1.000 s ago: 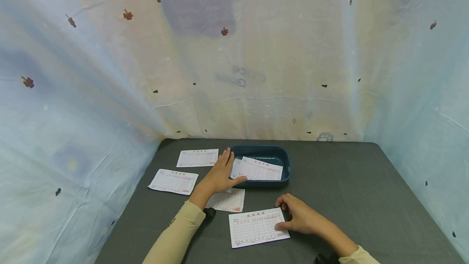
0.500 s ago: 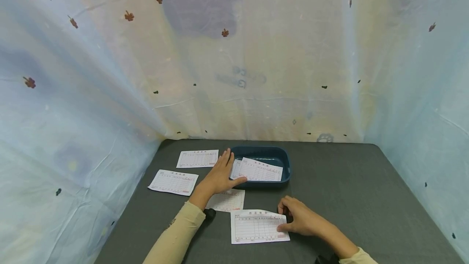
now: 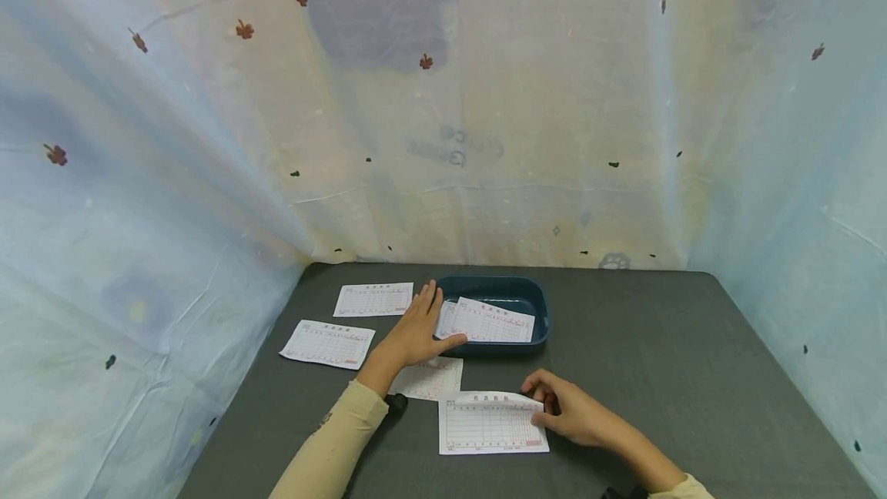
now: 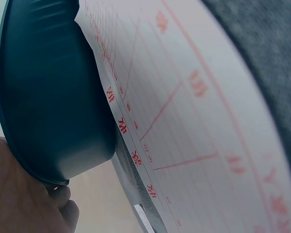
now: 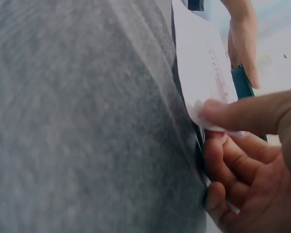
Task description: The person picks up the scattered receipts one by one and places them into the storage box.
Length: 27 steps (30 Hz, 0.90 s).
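Observation:
My right hand (image 3: 575, 410) pinches the right edge of a white printed receipt slip (image 3: 488, 426), which lies close over the table's near part with its far edge bowed. In the right wrist view the thumb presses on the slip's top face, with the other fingers curled beneath its edge. My left hand (image 3: 412, 333) rests at the left end of a dark blue tray (image 3: 499, 349), fingers straight and spread, thumb along the near rim. Inside the tray lie receipt slips (image 3: 492, 322), partly hidden by that hand. Another slip (image 3: 431, 380) lies partly under the left wrist.
Two more receipt slips lie on the grey table (image 3: 658, 360) left of the tray, one slip (image 3: 374, 299) farther back and one slip (image 3: 329, 343) nearer. A patterned curtain (image 3: 499, 137) hangs behind the table and along both sides.
The near receipt slip has straightened and shifted slightly away from the body, its far edge now bowed. My right hand has moved a little with it. My left hand and the tray have stayed put.

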Available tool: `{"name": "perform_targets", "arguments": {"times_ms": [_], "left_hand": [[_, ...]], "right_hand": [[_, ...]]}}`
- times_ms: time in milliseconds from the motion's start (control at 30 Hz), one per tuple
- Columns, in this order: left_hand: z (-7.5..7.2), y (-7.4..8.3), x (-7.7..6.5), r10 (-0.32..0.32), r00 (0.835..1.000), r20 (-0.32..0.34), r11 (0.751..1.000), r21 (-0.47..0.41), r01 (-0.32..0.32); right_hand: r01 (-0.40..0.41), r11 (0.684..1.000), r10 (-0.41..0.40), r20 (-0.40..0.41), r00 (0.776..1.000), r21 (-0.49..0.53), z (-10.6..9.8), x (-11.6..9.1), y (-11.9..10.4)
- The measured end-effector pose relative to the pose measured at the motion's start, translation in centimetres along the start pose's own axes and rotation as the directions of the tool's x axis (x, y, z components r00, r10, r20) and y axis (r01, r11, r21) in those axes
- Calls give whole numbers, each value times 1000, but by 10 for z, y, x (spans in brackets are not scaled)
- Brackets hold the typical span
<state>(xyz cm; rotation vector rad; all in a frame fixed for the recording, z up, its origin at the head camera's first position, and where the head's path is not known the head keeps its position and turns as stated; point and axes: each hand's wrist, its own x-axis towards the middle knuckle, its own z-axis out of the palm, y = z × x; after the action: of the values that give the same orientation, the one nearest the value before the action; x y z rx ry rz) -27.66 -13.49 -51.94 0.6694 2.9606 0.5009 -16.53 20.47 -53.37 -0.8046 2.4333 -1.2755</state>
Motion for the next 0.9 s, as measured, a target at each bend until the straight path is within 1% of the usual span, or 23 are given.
{"name": "perform_targets", "arguments": {"times_ms": [100, 267, 367, 467, 700, 900], "left_hand": [[0, 0, 0, 4, 1000, -6, 1000, -5, -4], [-1, 1, 0, 10, 1000, -10, 1000, -8, -10], [-1, 1, -1, 8, 1000, -11, 1000, -11, -8], [-2, 2, -1, 2, 1000, -11, 1000, -12, -2], [-2, 2, -1, -3, 1000, -13, 1000, -7, 3], [0, 0, 0, 8, 1000, -15, 1000, -1, -8]], "right_hand": [[25, 999, -25, 4, 1000, 26, -4, -3, 2], [73, 996, -72, -12, 997, 56, -11, -9, 6], [67, 994, -65, -26, 998, 88, -16, -12, 9], [56, 994, -51, -52, 997, 95, -23, -15, 11], [35, 998, -27, -142, 989, 55, -43, -21, 11], [43, 999, -42, -214, 976, 0, -58, -24, 11]]}}
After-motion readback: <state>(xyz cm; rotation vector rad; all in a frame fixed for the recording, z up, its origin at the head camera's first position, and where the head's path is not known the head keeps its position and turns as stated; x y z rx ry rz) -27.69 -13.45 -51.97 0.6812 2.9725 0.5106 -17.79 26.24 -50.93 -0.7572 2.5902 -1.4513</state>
